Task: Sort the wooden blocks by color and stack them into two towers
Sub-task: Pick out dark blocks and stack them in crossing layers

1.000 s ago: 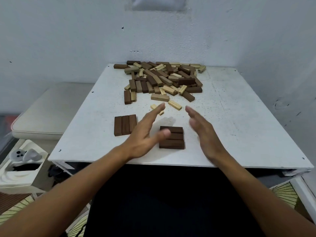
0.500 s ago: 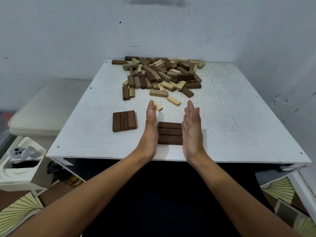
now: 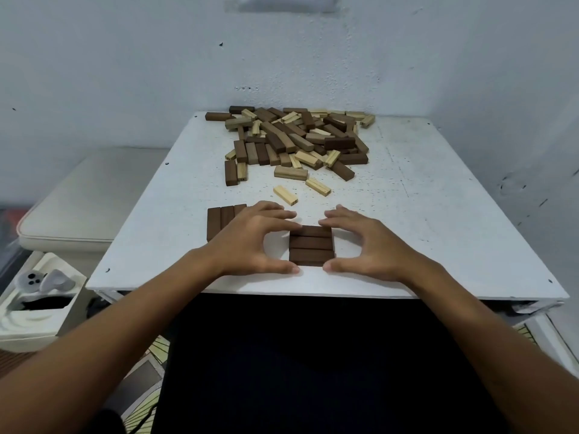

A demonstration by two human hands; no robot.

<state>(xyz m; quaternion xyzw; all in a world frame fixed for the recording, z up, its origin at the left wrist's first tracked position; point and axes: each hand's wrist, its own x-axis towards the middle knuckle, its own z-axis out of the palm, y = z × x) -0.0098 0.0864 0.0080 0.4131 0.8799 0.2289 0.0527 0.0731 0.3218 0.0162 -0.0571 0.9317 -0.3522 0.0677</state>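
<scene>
White table (image 3: pixel 438 214), pale walls (image 3: pixel 125 57)

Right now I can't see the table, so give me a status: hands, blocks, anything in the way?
Left hand, right hand pinch dark layer. Second dark layer partly behind left hand. Pile unsorted. Nothing in the way.

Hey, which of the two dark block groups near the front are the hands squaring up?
The three-block dark layer nearest the table's front edge, its blocks lying crosswise. Both hands frame it; the other dark group, to its left, has blocks pointing away.

Both hands, left (image 3: pixel 250 242) and right (image 3: pixel 371 245), reach forward palms down, fingers and thumbs curved inward.
</scene>
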